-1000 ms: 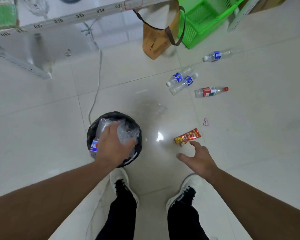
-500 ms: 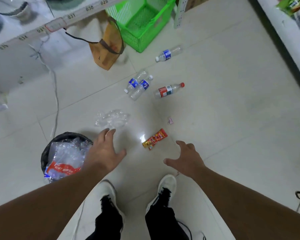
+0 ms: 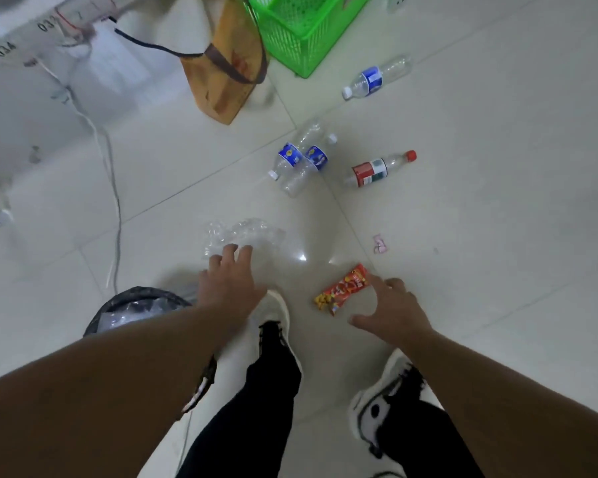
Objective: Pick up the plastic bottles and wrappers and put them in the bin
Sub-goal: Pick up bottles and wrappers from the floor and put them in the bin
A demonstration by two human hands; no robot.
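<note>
My left hand point(image 3: 227, 286) is open, its fingertips at the near edge of a crumpled clear plastic wrapper point(image 3: 246, 232) on the floor. My right hand point(image 3: 392, 313) is open with spread fingers, just right of a red and yellow snack wrapper point(image 3: 344, 289). The black-lined bin point(image 3: 135, 305) sits low left, partly hidden by my left forearm, with clear plastic inside. Two blue-labelled bottles point(image 3: 299, 160) lie side by side farther out. A red-capped bottle point(image 3: 378, 169) lies to their right. Another blue-labelled bottle point(image 3: 375, 81) rests near the green basket.
A green plastic basket point(image 3: 297, 32) and a brown paper bag point(image 3: 221, 74) stand at the far side. A white cable point(image 3: 113, 188) runs down the floor on the left past a shelf leg. A small pink scrap point(image 3: 379, 243) lies right of centre. My shoes stand below.
My left hand left the bin and reached forward to the clear wrapper. My right hand moved closer to the snack wrapper. The view swung so the bin sits lower left.
</note>
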